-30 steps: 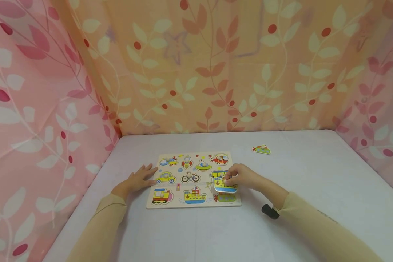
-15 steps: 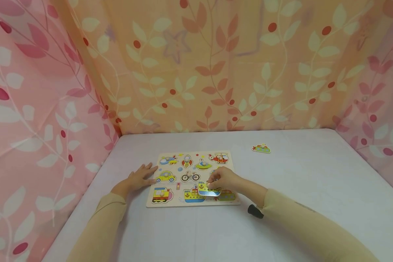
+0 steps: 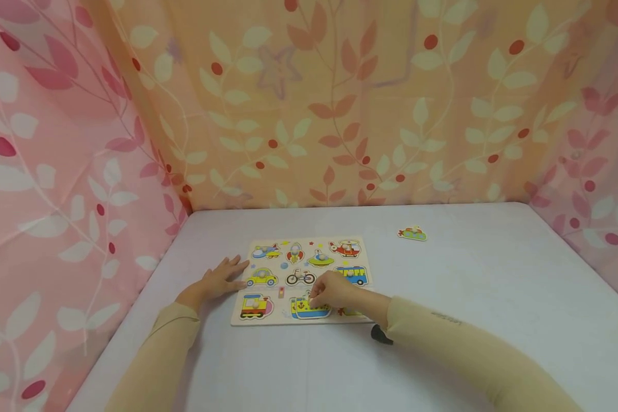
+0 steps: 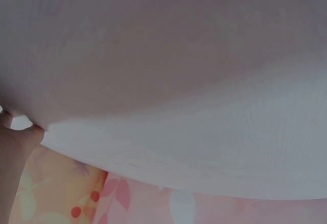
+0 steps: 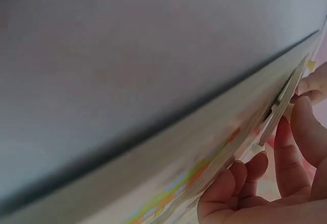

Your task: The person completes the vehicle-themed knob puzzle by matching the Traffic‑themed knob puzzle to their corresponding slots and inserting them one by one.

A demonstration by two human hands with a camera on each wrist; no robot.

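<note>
A wooden knob puzzle board lies on the table, printed with vehicles. My right hand pinches a yellow-and-blue ship puzzle piece by its knob, over the ship picture in the bottom row. In the right wrist view the piece's edge is tilted above the board; the right hand's other fingers are curled close to the board. Fingers spread, my left hand rests at the board's left edge. Only a little of the left hand shows in the left wrist view.
A green submarine piece lies on the white table beyond the board's right side. Train, car, bicycle, bus and other pieces sit on the board. Floral curtains enclose the table at the back and sides.
My right hand has carried the ship piece left and down, from over the board's right side to the ship picture. The bus is uncovered again. My left hand has stayed in place.
</note>
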